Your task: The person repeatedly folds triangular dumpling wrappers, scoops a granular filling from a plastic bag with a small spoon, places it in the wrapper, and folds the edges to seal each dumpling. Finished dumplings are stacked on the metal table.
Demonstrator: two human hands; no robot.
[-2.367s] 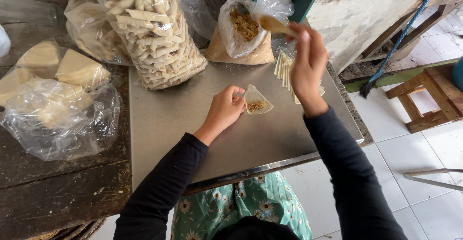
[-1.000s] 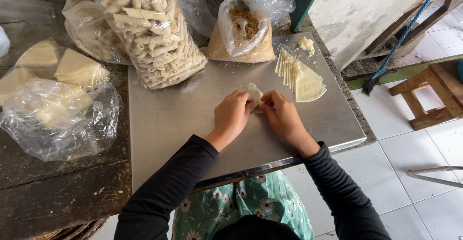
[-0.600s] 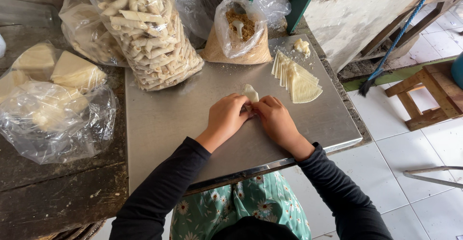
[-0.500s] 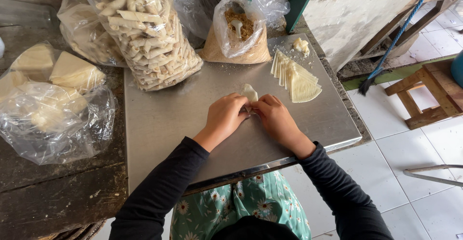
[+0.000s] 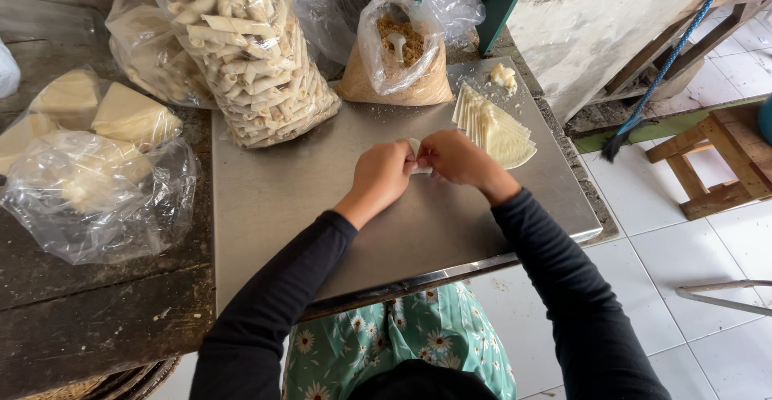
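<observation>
My left hand [image 5: 384, 173] and my right hand [image 5: 452, 157] meet over the steel tabletop [image 5: 289, 207], fingers closed together on a small pale pastry wrapper [image 5: 415, 147] that is mostly hidden between them. A fanned stack of triangular wrappers [image 5: 492, 127] lies just right of my right hand. Behind the hands stands an open plastic bag of brown crumbly filling [image 5: 396, 54] with a white spoon [image 5: 396, 44] stuck in it. A small lump of dough or paste [image 5: 504, 76] sits at the table's far right corner.
A big clear bag of rolled pastry sticks [image 5: 249, 54] stands at the back left of the tabletop. On the dark wooden bench at left lie plastic bags with wrapper stacks [image 5: 96, 159]. A wooden stool [image 5: 712, 163] and a broom [image 5: 643, 86] are on the tiled floor at right.
2.4 s ago my right hand was up at the filling bag with the spoon while the left held a filled wrapper. The spoon is back in the bag and both hands are folding the wrapper.
</observation>
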